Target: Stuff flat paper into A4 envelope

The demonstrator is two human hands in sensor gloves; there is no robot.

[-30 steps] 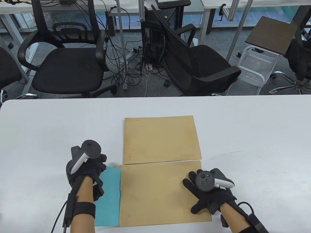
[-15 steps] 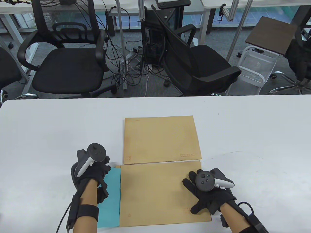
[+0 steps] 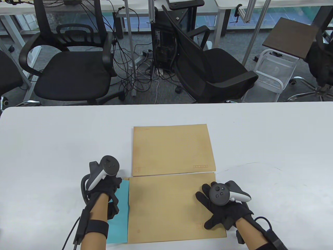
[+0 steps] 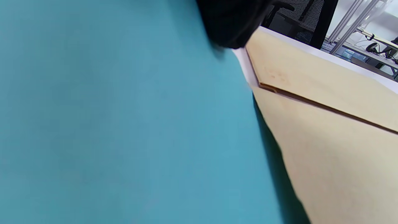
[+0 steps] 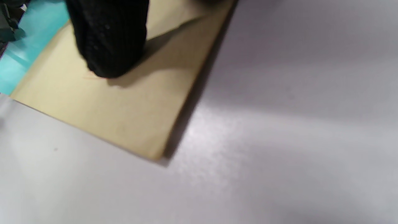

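Most of the teal paper is inside the near envelope, lower centre of the table view; only a strip shows at its left mouth. This looks like the push-in step. The left hand rests on that strip, fingers hidden, so its grip cannot be told. The right hand lies spread flat, pressing the envelope's right end onto the tabletop. Next: slide the strip rightward, kept flat. A second envelope lies just above.
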